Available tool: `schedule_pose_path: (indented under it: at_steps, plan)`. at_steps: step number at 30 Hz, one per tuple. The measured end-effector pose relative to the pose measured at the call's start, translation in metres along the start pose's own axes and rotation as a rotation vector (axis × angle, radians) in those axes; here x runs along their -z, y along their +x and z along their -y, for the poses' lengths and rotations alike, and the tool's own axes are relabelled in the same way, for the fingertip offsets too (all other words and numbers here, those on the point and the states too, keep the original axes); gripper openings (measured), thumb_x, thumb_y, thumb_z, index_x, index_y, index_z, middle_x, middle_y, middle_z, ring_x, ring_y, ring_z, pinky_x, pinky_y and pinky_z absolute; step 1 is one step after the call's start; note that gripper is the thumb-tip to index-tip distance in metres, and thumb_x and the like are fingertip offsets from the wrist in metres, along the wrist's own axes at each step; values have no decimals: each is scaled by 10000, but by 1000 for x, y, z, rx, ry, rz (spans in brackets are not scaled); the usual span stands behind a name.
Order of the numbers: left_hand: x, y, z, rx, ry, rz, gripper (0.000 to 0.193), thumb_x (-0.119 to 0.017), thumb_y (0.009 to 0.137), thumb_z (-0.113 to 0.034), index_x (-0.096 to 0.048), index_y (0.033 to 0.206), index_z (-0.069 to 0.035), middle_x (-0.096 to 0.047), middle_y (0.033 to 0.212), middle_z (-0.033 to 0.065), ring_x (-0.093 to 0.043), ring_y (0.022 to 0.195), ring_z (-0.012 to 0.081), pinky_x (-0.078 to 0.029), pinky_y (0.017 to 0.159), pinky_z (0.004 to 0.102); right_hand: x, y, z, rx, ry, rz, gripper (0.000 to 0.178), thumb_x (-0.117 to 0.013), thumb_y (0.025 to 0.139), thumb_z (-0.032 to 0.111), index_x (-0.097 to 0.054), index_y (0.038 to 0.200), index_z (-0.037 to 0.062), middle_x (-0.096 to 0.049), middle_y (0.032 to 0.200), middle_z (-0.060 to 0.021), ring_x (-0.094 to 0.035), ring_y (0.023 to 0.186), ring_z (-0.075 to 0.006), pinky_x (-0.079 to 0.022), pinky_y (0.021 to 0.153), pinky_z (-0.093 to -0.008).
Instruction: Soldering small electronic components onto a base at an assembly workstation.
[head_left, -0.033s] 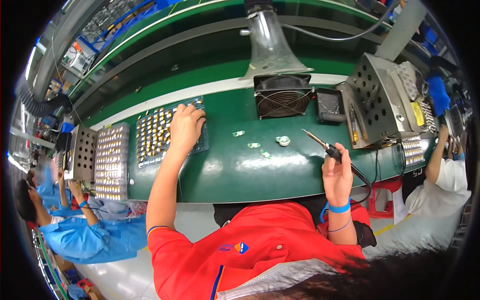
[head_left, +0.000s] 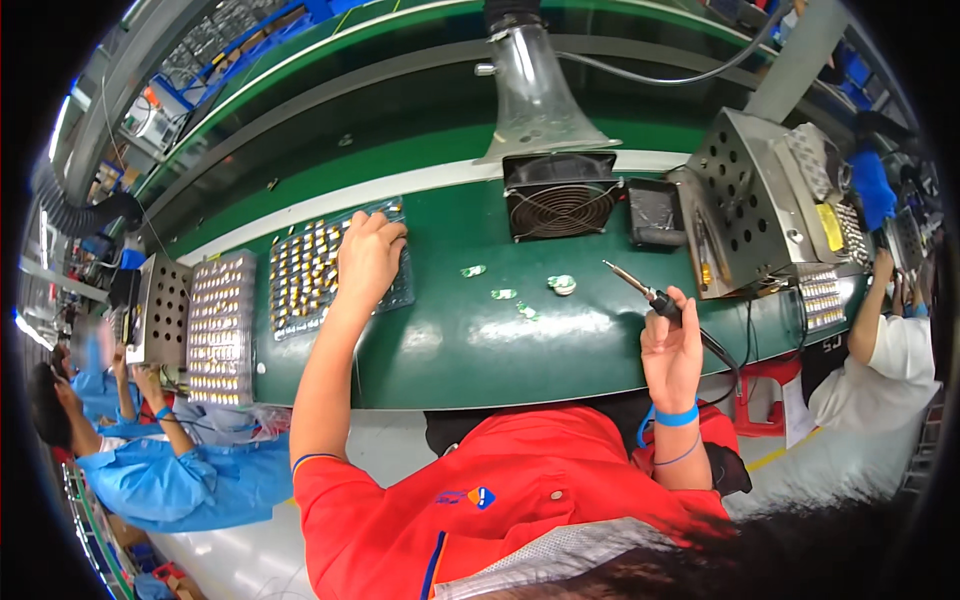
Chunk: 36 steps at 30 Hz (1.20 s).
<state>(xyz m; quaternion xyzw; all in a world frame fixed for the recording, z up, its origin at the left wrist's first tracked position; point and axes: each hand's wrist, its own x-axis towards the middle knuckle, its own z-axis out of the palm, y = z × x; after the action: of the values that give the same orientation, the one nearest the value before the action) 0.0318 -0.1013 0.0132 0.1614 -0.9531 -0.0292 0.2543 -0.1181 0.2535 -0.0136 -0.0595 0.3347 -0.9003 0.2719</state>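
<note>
My left hand (head_left: 370, 258) is over the right part of a clear blue-tinted tray (head_left: 398, 292), which holds several rows of small gold-and-white cylindrical parts (head_left: 302, 280). Its fingers are curled down and closed; the fingertips and whatever they pinch are hidden. Raised near the table's front edge, my right hand (head_left: 672, 350) grips a soldering iron (head_left: 663, 303) by its black handle, the bare metal tip pointing up and left. Between the hands lie small green circuit boards (head_left: 503, 294), and beside them a round green-and-silver piece (head_left: 562, 285).
A black fan (head_left: 560, 205) stands under a clear fume hood (head_left: 535, 100) at the back. Right of it are a black box (head_left: 656, 213) and a perforated metal housing (head_left: 745, 200). Another filled tray (head_left: 221, 325) lies left. People work on both sides.
</note>
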Motion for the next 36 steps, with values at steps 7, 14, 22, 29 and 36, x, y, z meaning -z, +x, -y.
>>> schedule_pose_path:
  at_steps: [7,14,22,29,36]
  plan:
    - [-12,5,6,104,35,61,117,-671,753,-30,-684,869,-26,-605,844,115,-573,858,318,-477,763,409,1,2,11,-143,295,-46,326,-408,1024,320,-569,1129,57,-407,616,3,-328,558,-83,-293,499,-209]
    - [-17,8,16,208,5,55,85,-649,785,-56,-681,844,-4,-624,859,153,-624,767,364,-496,712,433,2,-7,-3,258,-522,-67,399,-442,1013,345,-583,1160,2,-537,707,-23,-457,628,-88,-392,561,-227]
    - [-26,4,26,51,219,-53,72,-629,772,-62,-610,813,-5,-587,821,142,-600,815,323,-499,720,422,-5,-13,-10,510,-1010,212,340,-529,980,265,-605,1133,-29,-621,772,-102,-550,654,-122,-424,595,-241]
    - [2,-1,-15,269,-280,-42,72,-633,802,-43,-622,843,15,-647,785,86,-616,682,178,-494,626,293,-16,-17,-12,426,-957,247,188,-563,940,117,-615,1075,-3,-651,707,-95,-608,658,-125,-472,591,-242]
    - [16,-15,-114,471,-1366,517,98,-658,828,-17,-648,914,29,-673,851,57,-611,751,72,-500,670,203,-42,-10,-28,448,-1130,292,284,-717,744,-63,-619,992,37,-677,923,-76,-612,724,-126,-466,634,-238]
